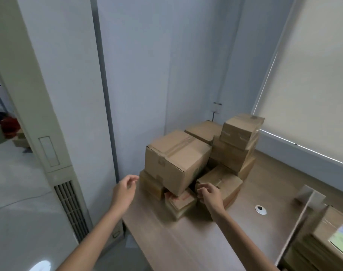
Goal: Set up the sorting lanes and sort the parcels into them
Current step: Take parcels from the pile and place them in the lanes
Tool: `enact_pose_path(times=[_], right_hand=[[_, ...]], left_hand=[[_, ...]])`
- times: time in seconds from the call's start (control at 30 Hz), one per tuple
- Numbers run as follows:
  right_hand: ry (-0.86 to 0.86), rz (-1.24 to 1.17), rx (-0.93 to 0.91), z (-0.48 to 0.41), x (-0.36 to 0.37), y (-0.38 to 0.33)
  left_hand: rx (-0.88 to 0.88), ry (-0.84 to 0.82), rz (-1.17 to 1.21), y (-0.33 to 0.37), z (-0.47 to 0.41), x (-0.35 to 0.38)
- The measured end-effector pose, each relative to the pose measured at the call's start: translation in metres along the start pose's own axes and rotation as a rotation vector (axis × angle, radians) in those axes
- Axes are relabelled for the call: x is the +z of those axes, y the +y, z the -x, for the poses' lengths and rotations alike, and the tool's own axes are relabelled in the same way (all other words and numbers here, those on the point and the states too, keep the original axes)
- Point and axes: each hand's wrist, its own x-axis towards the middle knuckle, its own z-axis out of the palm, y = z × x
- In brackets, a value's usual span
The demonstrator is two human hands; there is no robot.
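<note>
Parcels of boxy cardboard face left hand and right hand, loosely curled, empty.

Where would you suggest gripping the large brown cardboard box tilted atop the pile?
Grip the large brown cardboard box by its two side faces, left hand and right hand coming from the near side: it looks too wide for one and rests tilted on smaller boxes.
</note>
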Motion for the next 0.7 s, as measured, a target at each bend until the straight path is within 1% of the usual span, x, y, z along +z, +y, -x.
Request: enact_pose_path(times=[0.2,0.37,0.43,0.5,0.57,0.63,0.7], right_hand=[[0.086,-0.008,0.18,-0.091,0.046,-0.027],[0.146,-0.091,0.411,-0.153,0.079,-0.037],[0.165,-0.16,0.503,-0.167,0.09,-0.04],[0.21,-0.241,0.53,-0.18,0.1,-0.037],[0.259,-0.295,0.538,-0.186,0.107,-0.035],[0.281,-0.322,0.525,-0.187,0.112,-0.033],[0.304,-0.334,0.489,-0.184,0.115,-0.033]], left_hand=[[-0.019,-0.063,0.016,0.002,-0.141,0.025],[-0.076,-0.202,-0.015,0.001,-0.254,0.057],[-0.121,-0.306,-0.047,0.0,-0.283,0.068],[-0.194,-0.455,-0.034,-0.007,-0.307,0.081],[-0.277,-0.6,0.057,-0.018,-0.32,0.093],[-0.266,-0.631,0.107,-0.026,-0.324,0.099],[-0.22,-0.611,0.118,-0.029,-0.321,0.096]])
